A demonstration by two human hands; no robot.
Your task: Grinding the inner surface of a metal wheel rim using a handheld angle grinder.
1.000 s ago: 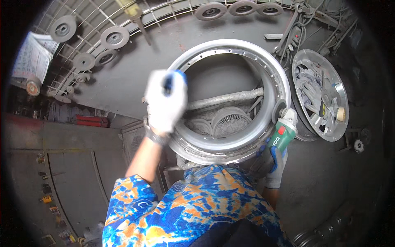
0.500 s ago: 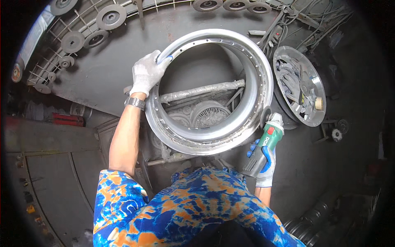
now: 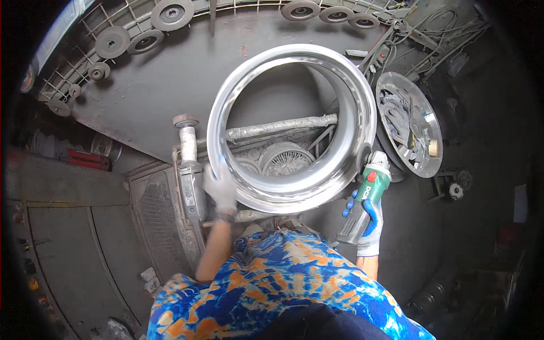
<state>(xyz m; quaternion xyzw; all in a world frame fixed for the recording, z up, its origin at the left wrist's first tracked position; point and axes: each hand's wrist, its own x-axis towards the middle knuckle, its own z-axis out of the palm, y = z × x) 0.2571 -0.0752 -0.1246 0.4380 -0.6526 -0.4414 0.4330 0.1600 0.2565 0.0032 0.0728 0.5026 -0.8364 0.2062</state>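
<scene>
Shiny metal rim (image 3: 294, 187) stood on the grey bench (image 3: 147, 96), left hand (image 3: 221, 190) gripping its lower-left edge, right hand (image 3: 365, 224) clutching a green grinder (image 3: 365, 198) beside it, hubcap (image 3: 411, 124) and discs (image 3: 170, 12) nearby.

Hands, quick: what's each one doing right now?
Left hand: closed on the lower-left edge of the polished metal wheel rim.
Right hand: closed around a green angle grinder.
</scene>
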